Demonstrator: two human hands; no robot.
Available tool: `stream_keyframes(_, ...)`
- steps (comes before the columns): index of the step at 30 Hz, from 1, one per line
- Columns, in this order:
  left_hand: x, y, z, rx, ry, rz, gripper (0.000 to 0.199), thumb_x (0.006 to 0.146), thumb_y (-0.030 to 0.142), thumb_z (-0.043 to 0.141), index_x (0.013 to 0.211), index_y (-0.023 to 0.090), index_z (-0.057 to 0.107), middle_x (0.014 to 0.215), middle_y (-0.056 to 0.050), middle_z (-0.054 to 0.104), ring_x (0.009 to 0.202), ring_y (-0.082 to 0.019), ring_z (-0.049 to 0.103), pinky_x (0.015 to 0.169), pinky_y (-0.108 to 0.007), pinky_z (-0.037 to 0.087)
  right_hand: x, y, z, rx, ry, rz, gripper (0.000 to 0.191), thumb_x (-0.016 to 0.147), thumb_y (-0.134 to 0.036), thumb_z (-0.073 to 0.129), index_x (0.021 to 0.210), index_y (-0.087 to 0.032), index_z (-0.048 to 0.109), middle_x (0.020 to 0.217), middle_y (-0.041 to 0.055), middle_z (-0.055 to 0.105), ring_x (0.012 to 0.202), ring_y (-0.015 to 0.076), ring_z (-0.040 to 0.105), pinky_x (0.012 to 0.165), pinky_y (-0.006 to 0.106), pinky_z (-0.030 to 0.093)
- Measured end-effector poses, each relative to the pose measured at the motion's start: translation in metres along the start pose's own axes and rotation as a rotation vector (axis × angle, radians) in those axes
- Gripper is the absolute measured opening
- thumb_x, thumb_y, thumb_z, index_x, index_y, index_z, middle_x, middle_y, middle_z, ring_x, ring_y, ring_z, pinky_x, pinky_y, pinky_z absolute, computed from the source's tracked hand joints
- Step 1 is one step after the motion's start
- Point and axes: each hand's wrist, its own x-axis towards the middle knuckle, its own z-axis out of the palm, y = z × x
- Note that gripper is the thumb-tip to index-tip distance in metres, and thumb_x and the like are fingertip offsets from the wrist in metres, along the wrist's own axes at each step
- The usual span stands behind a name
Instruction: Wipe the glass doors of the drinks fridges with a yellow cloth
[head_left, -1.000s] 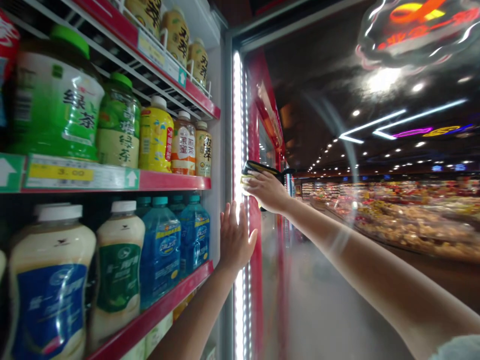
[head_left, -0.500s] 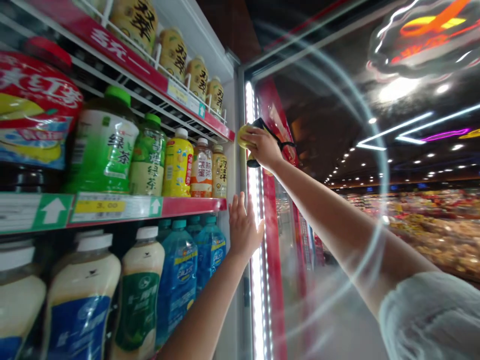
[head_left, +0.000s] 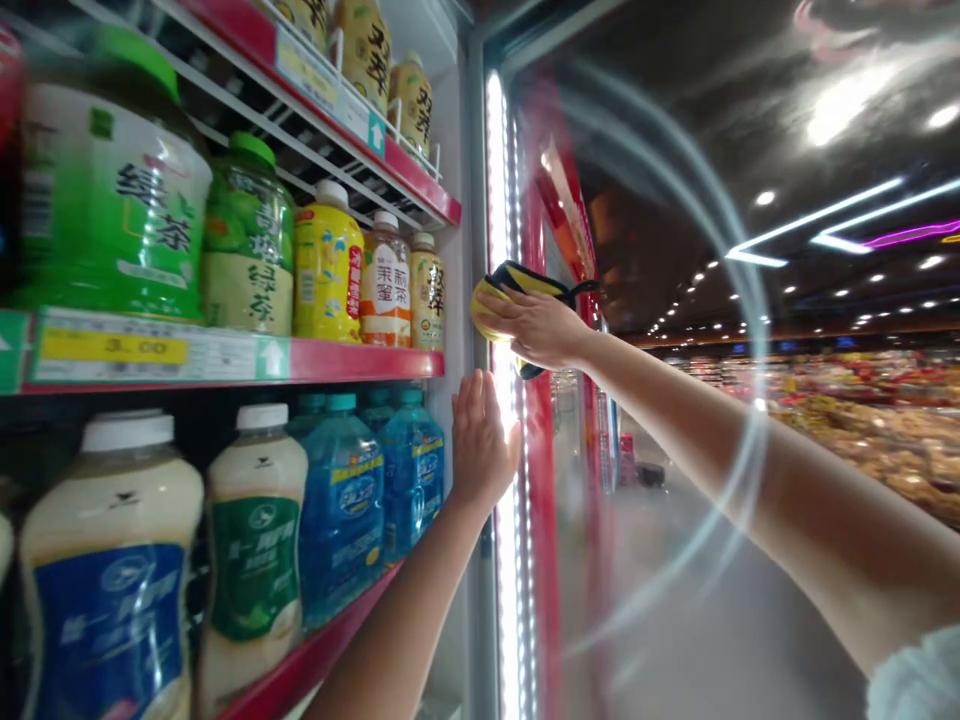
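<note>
Here, R hand (head_left: 547, 325) has soft yellow/blk cloth (head_left: 534, 279) in grip, L hand (head_left: 484, 445) flat, uncurled.

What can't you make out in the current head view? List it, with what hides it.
All in the head view:
- Yellow-and-black cloth: partly covered by the right hand.
- Left hand: palm turned away, so contact with the surface behind cannot be told.
- Red bottle: cut off by the left edge.
- Price label: small print too small and blurred.
- Goods display: individual items lost to blur.
</note>
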Motion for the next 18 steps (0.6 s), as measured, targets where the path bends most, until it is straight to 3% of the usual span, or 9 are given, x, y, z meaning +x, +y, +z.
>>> stream_keyframes(6, -0.032, 0.002, -0.01, -0.011, -0.001, -0.008, 0.08, 0.096, 0.017, 0.048, 0.165, 0.012, 0.007, 0.167, -0.024, 0.03, 0.159, -0.036, 0.017, 0.126, -0.062, 0.027, -0.043, -0.053, 0.007, 0.034, -0.119, -0.057, 0.062, 0.097, -0.015, 0.052, 0.157, -0.027, 0.044, 0.169, -0.001, 0.033, 0.157, 0.0278, 0.027, 0.125, 0.047, 0.032)
stream_keyframes(13, -0.088, 0.008, -0.021, 0.014, -0.066, -0.082, 0.074, 0.101, 0.016, 0.039, 0.166, 0.014, 0.004, 0.166, -0.023, 0.033, 0.159, -0.032, 0.021, 0.126, -0.058, 0.03, -0.104, -0.131, 0.036, 0.111, -0.142, -0.077, 0.067, 0.094, -0.013, 0.057, 0.158, -0.028, 0.042, 0.168, 0.0, 0.035, 0.156, 0.0268, 0.03, 0.125, 0.048, 0.032)
stream_keyframes(15, -0.1, 0.01, -0.024, 0.035, -0.078, -0.099, 0.073, 0.101, 0.017, 0.039, 0.165, 0.013, 0.004, 0.165, -0.023, 0.034, 0.158, -0.033, 0.023, 0.125, -0.057, 0.033, -0.118, -0.142, 0.041, 0.127, -0.142, -0.103, 0.066, 0.095, -0.015, 0.059, 0.158, -0.027, 0.043, 0.167, 0.0017, 0.037, 0.155, 0.0272, 0.034, 0.124, 0.049, 0.034)
stream_keyframes(18, -0.107, 0.011, -0.027, 0.025, -0.1, -0.09, 0.075, 0.1, 0.015, 0.041, 0.166, 0.017, 0.005, 0.165, -0.022, 0.036, 0.158, -0.033, 0.023, 0.125, -0.058, 0.033, -0.117, -0.134, 0.035, 0.114, -0.085, -0.037, 0.062, 0.097, -0.013, 0.057, 0.156, -0.03, 0.046, 0.165, 0.0025, 0.041, 0.152, 0.0261, 0.038, 0.123, 0.048, 0.036)
